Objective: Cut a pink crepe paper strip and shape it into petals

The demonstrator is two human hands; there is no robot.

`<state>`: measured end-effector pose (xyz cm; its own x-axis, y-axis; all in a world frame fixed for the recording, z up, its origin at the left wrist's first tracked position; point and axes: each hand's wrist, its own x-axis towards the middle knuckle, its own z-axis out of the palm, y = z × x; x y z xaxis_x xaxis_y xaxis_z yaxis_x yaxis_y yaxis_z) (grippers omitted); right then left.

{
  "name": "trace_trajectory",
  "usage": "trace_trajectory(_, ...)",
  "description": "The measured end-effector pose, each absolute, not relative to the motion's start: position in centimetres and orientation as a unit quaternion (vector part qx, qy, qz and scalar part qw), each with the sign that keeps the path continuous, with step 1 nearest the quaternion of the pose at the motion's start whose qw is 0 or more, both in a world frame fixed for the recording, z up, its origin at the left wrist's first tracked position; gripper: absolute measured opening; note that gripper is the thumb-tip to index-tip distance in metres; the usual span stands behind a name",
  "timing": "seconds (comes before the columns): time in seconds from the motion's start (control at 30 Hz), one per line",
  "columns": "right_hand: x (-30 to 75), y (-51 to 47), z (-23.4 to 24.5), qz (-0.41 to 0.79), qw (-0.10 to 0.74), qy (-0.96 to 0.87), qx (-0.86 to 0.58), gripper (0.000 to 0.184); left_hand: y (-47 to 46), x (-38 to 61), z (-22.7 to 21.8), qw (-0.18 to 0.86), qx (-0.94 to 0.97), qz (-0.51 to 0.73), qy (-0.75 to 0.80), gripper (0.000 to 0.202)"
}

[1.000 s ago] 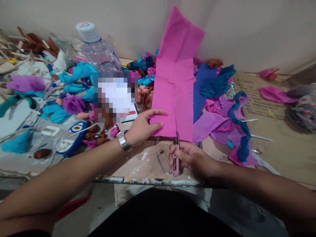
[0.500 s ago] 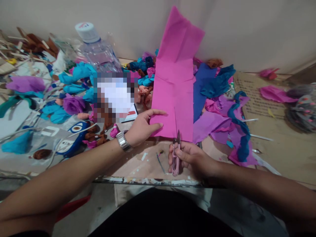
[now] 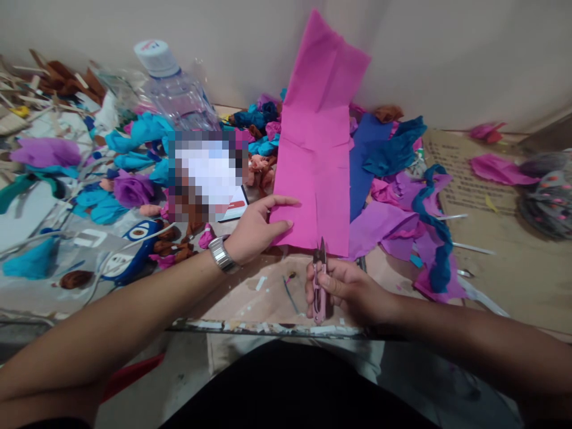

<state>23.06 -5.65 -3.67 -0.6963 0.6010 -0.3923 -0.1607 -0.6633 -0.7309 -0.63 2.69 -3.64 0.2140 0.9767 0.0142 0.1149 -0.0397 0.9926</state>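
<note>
A long sheet of pink crepe paper (image 3: 315,149) lies on the table and leans up against the wall. A short slit runs up from its near edge. My left hand (image 3: 257,229), with a metal watch on the wrist, holds the paper's near left corner between thumb and fingers. My right hand (image 3: 346,286) grips small pink scissors (image 3: 319,280), blades pointing up at the paper's near edge, just right of the slit.
A clear water bottle (image 3: 172,89) stands at the back left among blue, purple and brown paper flowers (image 3: 131,187). Blue and purple crepe scraps (image 3: 402,208) pile up right of the sheet. Brown cardboard (image 3: 491,238) covers the right side.
The scissors drew back out of the slit toward me and shifted slightly right. My left hand stayed on the paper.
</note>
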Motion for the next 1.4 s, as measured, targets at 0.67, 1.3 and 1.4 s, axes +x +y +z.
trace_trajectory(0.67, 23.2, -6.2, -3.5, 0.883, 0.235, -0.286, -0.289, 0.036, 2.4, -0.5, -3.3, 0.494, 0.606, 0.421, 0.459, 0.043)
trace_trajectory(1.3, 22.9, -5.7, -2.5, 0.881, 0.239, -0.24, -0.33, 0.042, 2.3, -0.5, -2.8, 0.484, 0.634, 0.41, 0.442, 0.043)
trace_trajectory(1.4, 22.9, -5.7, -2.5, 0.878, 0.241, -0.237, -0.339, 0.041, 2.2, -0.4, -2.8, 0.488, 0.632, 0.41, 0.44, 0.043)
